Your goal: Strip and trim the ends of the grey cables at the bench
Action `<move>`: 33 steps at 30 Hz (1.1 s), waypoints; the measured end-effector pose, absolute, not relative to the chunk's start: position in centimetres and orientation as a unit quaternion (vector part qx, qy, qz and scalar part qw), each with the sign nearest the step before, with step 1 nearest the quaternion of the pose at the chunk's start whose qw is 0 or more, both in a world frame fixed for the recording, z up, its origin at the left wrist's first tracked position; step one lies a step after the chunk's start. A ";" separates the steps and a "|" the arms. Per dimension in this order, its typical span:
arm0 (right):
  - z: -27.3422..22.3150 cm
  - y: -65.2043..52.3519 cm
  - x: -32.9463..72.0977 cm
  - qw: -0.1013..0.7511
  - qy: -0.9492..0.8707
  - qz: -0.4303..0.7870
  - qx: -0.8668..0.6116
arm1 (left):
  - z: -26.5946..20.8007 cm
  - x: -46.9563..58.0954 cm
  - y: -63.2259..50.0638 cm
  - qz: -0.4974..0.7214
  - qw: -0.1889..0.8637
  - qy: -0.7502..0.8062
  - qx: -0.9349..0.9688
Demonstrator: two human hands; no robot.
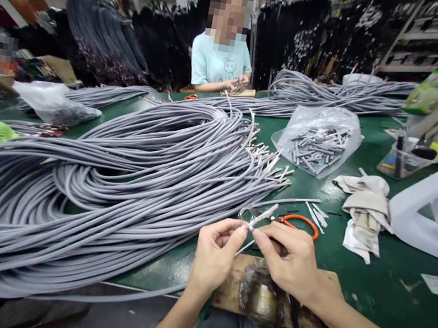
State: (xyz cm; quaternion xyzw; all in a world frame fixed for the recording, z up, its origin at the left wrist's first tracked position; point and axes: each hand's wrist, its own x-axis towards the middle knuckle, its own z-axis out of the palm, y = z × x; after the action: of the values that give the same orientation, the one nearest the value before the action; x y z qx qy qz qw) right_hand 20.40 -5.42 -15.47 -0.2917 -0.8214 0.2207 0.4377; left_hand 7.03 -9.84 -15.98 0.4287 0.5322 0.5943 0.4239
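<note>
My left hand (pixel 216 254) and my right hand (pixel 291 259) meet at the table's front edge, fingertips pinched together around the end of a grey cable. A white frayed part of the cable end (pixel 266 213) sticks up past my fingers, with thin wire loops (pixel 246 213) beside it. Exactly where each finger grips is partly hidden. Just beyond my right hand lie scissors with orange handles (pixel 305 220). Under my hands, a worn metal block (pixel 262 300) rests on a wooden board (pixel 230 282).
A large coil of grey cables (pixel 149 174) fills the left side. Behind it a co-worker (pixel 220 62) sits opposite. On the right are a plastic bag of short grey pieces (pixel 318 142), pale cloths (pixel 368 207), a white fan (pixel 427 206) and a clear tub (pixel 406 160).
</note>
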 end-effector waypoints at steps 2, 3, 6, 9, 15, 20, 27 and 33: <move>-15.6 -5.5 20.4 0.453 -0.830 0.180 -0.271 | -16.2 7.1 -9.9 0.601 0.452 0.522 0.403; -15.7 -5.6 20.3 0.458 -0.833 0.161 -0.264 | -16.3 7.1 -9.9 0.606 0.461 0.515 0.394; -15.9 -5.7 20.1 0.460 -0.840 0.136 -0.253 | -16.5 7.1 -9.9 0.621 0.473 0.495 0.382; -15.8 -5.8 19.9 0.454 -0.828 0.187 -0.270 | -16.5 7.1 -9.9 0.624 0.473 0.486 0.388; -15.7 -5.7 20.0 0.480 -0.841 0.127 -0.214 | -16.6 7.1 -10.1 0.629 0.496 0.467 0.375; -15.1 -5.5 19.9 0.480 -0.822 0.171 -0.255 | -17.0 7.1 -10.1 0.641 0.483 0.475 0.361; -14.5 -7.2 19.3 0.492 -0.857 0.147 -0.035 | -16.3 5.9 -8.6 0.698 0.458 0.487 0.256; -15.0 -4.8 19.9 0.441 -0.777 0.236 -0.382 | -16.8 6.5 -9.1 0.688 0.426 0.495 0.316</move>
State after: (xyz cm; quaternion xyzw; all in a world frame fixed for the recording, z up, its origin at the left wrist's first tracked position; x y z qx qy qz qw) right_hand 19.94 -4.78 -14.98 -0.3818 -0.7773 0.2365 0.4406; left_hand 6.52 -9.12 -16.80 0.3163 0.4948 0.6882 0.4261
